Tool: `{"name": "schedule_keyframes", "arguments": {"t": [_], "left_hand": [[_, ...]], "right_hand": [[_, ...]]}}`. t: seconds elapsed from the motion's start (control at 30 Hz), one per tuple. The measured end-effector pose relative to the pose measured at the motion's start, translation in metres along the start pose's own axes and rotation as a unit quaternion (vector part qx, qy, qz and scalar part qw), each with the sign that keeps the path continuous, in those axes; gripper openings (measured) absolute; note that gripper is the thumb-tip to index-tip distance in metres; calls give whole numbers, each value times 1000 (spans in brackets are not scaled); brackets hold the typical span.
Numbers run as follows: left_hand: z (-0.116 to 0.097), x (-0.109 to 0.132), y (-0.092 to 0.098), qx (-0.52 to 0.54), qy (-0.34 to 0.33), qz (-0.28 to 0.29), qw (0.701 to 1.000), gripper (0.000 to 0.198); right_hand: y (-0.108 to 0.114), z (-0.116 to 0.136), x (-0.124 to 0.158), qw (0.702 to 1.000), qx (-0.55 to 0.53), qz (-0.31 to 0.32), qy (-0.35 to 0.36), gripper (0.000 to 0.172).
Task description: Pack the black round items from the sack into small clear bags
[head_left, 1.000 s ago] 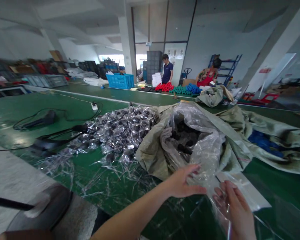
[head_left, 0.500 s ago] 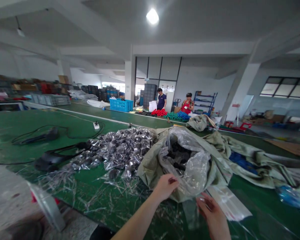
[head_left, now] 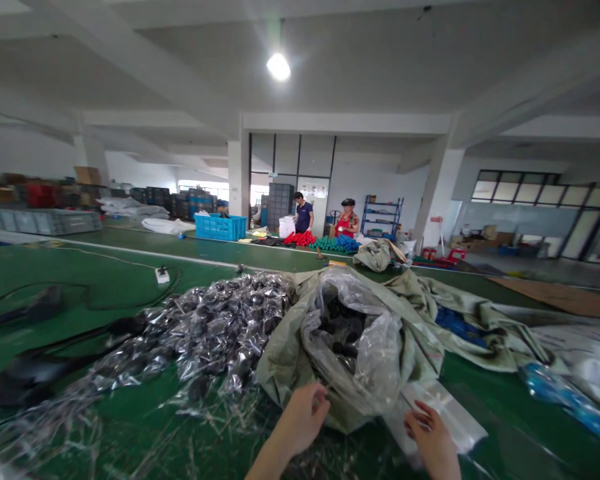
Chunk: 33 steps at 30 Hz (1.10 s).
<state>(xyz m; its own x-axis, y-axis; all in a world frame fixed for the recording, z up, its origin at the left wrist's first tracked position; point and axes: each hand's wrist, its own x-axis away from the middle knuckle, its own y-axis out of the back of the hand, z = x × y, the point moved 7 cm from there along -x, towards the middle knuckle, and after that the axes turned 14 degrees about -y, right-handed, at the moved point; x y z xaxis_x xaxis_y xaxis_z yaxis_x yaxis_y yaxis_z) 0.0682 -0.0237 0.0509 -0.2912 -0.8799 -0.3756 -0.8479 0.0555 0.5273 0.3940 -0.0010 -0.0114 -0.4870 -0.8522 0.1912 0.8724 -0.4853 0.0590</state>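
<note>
My left hand (head_left: 301, 417) rests with curled fingers against the near edge of a clear plastic liner (head_left: 375, 353) that sits in a grey-green woven sack (head_left: 280, 360). Dark round items (head_left: 343, 330) lie inside the liner. My right hand (head_left: 431, 440) pinches a small clear plastic bag (head_left: 447, 417) lying on the green table (head_left: 120, 413). Left of the sack spreads a pile of dark items wrapped in clear bags (head_left: 220, 323).
Loose plastic strips litter the table near me. More sacks (head_left: 480, 320) lie to the right, with blue items inside. A power strip (head_left: 161, 275) and cables lie at the left. Two people (head_left: 325, 217) stand at a far table beside a blue crate (head_left: 220, 227).
The camera has tilted up, so the hands sit lower in view. My left hand went from flat on the liner to curled at its edge; my right hand stayed at the small bag.
</note>
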Motion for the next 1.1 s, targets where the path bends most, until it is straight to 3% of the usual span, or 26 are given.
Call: {"name": "schedule_keyframes", "arguments": {"t": [0.17,0.3,0.4,0.5,0.63,0.73,0.83,0.93,1.03,1.1], "left_hand": [[0,-81,-3,-40,-88,-19,995,21],[41,-147,-36,-137,-36,36,989,30],[75,-166,-62,-158,17,76,984,45],[104,-168,-73,-172,74,85,979,65],[123,-177,-71,-177,131,67,973,59],[126,-186,-65,-183,166,51,968,55],[114,-188,-55,-186,171,33,967,45],[92,-168,-36,-193,146,-7,970,45],[62,-124,-16,-139,47,-61,987,47],[56,-85,-14,-103,37,-31,994,46]], "right_hand": [[22,-8,14,993,97,-68,-11,54],[36,-8,25,996,38,-84,-17,56],[47,-8,36,995,-16,-91,-26,55],[58,-6,47,995,-40,-93,-20,54],[66,-1,55,996,-35,-86,-10,49],[67,5,59,997,-29,-64,-3,46],[71,10,63,998,-36,-54,7,43],[79,11,69,997,-59,-51,11,38],[80,11,78,994,-93,-55,-4,36],[72,13,85,992,-112,-57,-10,36]]}}
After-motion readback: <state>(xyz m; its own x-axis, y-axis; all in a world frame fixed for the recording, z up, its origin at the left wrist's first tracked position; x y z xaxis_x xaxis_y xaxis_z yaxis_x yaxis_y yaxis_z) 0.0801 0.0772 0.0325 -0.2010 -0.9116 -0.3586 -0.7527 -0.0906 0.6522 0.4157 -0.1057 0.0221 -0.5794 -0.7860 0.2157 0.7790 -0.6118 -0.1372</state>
